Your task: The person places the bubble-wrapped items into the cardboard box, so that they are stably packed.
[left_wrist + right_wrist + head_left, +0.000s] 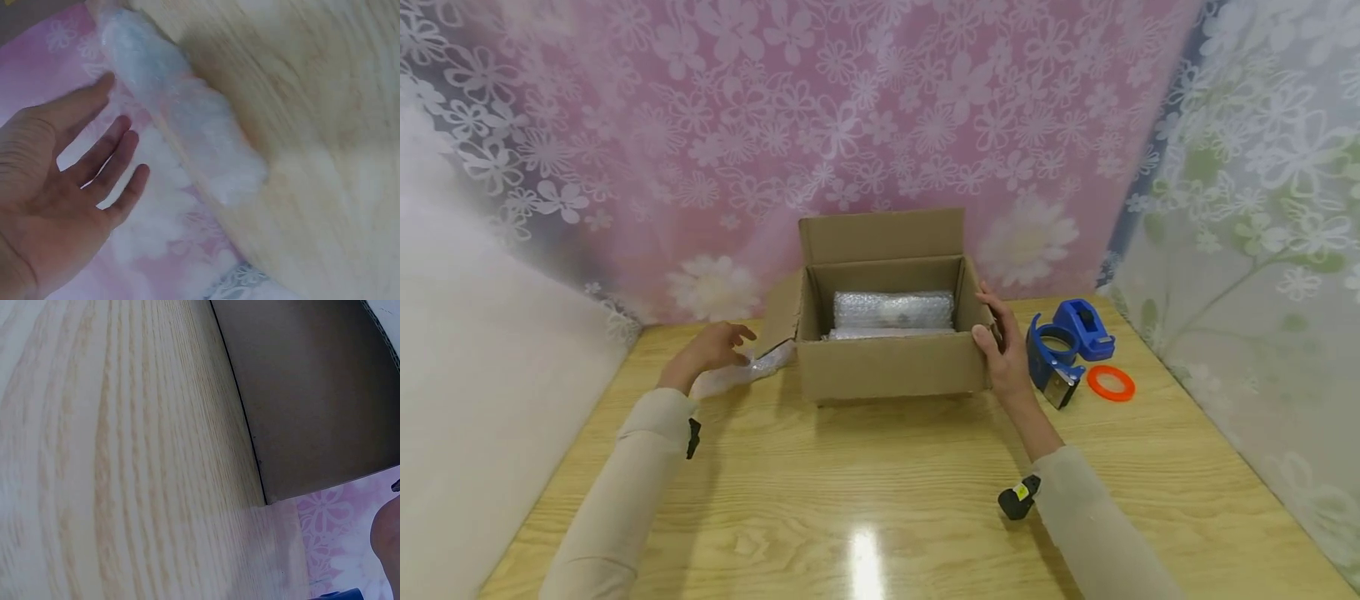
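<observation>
An upright cardboard box (pixel 891 367) stands at the middle back, its back and left flaps raised. Clear bubble-wrapped packages (pixel 893 310) lie inside. My right hand (pixel 1009 358) grips the box's front right corner, thumb at the front edge and fingers along the right side. In the right wrist view only a bit of that hand (pixel 386 540) shows beside the box wall (pixel 312 400). My left hand (pixel 69 169) hovers with loosely bent, spread fingers, holding nothing. Beside it, a bubble-wrapped bundle (pixel 187 109) lies on the table, partly behind the left flap (pixel 781 312) in the head view.
Right of the box are a blue tape dispenser (pixel 1052 358) with a metal blade, a second blue dispenser (pixel 1084 327) and an orange ring (pixel 1111 383). A floral curtain (pixel 880 108) hangs behind the wooden table (pixel 775 500). A white wall (pixel 497 375) borders the left.
</observation>
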The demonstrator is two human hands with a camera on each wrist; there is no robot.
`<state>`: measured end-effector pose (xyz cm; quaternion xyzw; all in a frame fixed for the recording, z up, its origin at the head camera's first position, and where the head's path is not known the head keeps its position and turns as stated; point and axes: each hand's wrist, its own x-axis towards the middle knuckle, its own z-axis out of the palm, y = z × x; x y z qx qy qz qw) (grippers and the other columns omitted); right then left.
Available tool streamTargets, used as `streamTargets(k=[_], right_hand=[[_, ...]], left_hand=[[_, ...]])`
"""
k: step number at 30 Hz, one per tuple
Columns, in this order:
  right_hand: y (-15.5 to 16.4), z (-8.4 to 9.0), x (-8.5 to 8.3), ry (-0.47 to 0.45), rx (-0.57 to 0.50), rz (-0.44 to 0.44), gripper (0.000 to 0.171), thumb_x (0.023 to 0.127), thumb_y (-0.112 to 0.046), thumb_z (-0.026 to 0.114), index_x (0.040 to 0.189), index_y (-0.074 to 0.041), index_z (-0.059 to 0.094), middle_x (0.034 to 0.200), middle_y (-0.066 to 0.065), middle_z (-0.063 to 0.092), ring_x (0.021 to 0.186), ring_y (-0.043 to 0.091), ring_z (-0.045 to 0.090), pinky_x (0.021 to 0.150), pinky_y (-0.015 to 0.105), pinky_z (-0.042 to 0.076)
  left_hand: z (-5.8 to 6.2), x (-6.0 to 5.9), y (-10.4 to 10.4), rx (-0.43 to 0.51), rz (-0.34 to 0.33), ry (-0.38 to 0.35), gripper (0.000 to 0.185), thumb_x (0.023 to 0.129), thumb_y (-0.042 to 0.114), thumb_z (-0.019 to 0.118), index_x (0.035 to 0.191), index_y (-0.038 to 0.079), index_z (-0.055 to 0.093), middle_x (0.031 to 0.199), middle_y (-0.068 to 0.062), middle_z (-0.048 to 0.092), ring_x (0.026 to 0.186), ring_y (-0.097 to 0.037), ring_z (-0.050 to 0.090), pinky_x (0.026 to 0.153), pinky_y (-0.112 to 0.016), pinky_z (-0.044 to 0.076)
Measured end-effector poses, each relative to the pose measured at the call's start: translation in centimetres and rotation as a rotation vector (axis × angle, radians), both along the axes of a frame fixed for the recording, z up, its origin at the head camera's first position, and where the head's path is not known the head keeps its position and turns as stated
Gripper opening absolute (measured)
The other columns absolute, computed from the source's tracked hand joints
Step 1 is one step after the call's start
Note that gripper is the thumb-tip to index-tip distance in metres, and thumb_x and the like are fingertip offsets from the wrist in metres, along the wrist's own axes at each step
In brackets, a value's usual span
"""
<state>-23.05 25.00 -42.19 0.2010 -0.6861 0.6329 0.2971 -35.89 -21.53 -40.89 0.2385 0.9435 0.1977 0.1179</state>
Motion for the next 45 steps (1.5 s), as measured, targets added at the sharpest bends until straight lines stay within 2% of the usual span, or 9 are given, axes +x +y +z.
streamTargets(k=[4,7,12,16,23,30,34,38,45], right_hand=[[-0.1,-0.1,0.0,-0.013,0.009,0.013,0.047,0.102,0.002,0.051,0.148,0.010,0.044,0.165,0.026,0.030,0.157,0.030,0.027,0.126,0.039,0.023],[-0.1,-0.1,0.1,-0.011,0.015,0.003,0.046,0.102,0.001,0.052,0.147,0.009,0.046,0.165,0.025,0.032,0.156,0.029,0.028,0.126,0.038,0.024],[-0.1,-0.2,0.1,-0.013,0.011,0.008,0.046,0.102,0.002,0.051,0.148,0.010,0.045,0.166,0.023,0.032,0.156,0.030,0.027,0.125,0.035,0.025],[-0.2,-0.2,0.2,-0.036,0.020,0.019,0.047,0.103,0.003,0.049,0.149,0.008,0.044,0.167,0.018,0.032,0.157,0.030,0.026,0.124,0.034,0.026],[-0.3,0.2,0.3,-0.039,0.016,0.008,0.047,0.102,0.004,0.049,0.149,0.008,0.044,0.166,0.025,0.030,0.157,0.030,0.025,0.125,0.032,0.025],[-0.4,0.4,0.4,-0.054,0.008,0.022,0.048,0.102,0.004,0.048,0.150,0.008,0.043,0.167,0.023,0.029,0.157,0.030,0.024,0.128,0.054,0.018],[-0.3,0.3,0.4,-0.063,0.011,0.026,0.048,0.103,0.003,0.048,0.150,0.007,0.042,0.168,0.022,0.028,0.158,0.029,0.024,0.127,0.058,0.017],[0.0,0.1,0.3,-0.056,0.014,0.023,0.048,0.104,0.000,0.048,0.151,0.007,0.042,0.168,0.022,0.028,0.158,0.027,0.024,0.127,0.054,0.019],[0.2,0.0,0.0,-0.028,0.006,0.020,0.047,0.104,0.000,0.049,0.150,0.009,0.042,0.167,0.022,0.029,0.158,0.028,0.024,0.125,0.036,0.024]], left_hand=[[-0.9,0.5,-0.8,-0.008,0.037,-0.090,0.071,0.093,0.021,0.079,0.152,-0.002,0.046,0.146,-0.039,0.046,0.135,-0.056,0.046,0.105,-0.068,0.045],[-2.0,1.0,-1.0,-0.012,0.076,-0.133,0.079,0.093,0.027,0.081,0.157,0.004,0.041,0.148,-0.038,0.045,0.135,-0.055,0.046,0.104,-0.068,0.045],[-3.5,1.4,-1.7,0.045,0.101,-0.050,0.073,0.092,0.023,0.082,0.154,0.005,0.046,0.139,-0.034,0.055,0.126,-0.051,0.054,0.100,-0.065,0.049],[-3.2,1.4,-2.9,0.081,0.108,-0.002,0.064,0.095,0.019,0.078,0.151,0.002,0.050,0.135,-0.035,0.059,0.123,-0.051,0.058,0.099,-0.065,0.050],[-0.3,1.2,-4.5,0.192,0.138,0.021,0.058,0.100,0.015,0.071,0.151,-0.002,0.049,0.147,-0.037,0.048,0.135,-0.055,0.047,0.105,-0.067,0.045],[2.6,1.5,-6.7,0.197,0.180,0.120,0.057,0.101,0.015,0.070,0.152,-0.001,0.050,0.149,-0.034,0.048,0.134,-0.054,0.047,0.105,-0.069,0.043],[4.2,1.6,-7.5,0.220,0.198,0.173,0.057,0.101,0.015,0.071,0.152,0.000,0.050,0.148,-0.034,0.050,0.131,-0.054,0.049,0.104,-0.069,0.044],[6.4,1.9,-7.3,0.231,0.224,0.212,0.058,0.101,0.020,0.072,0.153,0.005,0.051,0.146,-0.031,0.054,0.131,-0.052,0.051,0.103,-0.069,0.044],[10.1,2.9,-5.4,0.242,0.223,0.256,0.060,0.100,0.023,0.073,0.155,0.012,0.051,0.147,-0.025,0.057,0.132,-0.047,0.051,0.105,-0.067,0.043]])
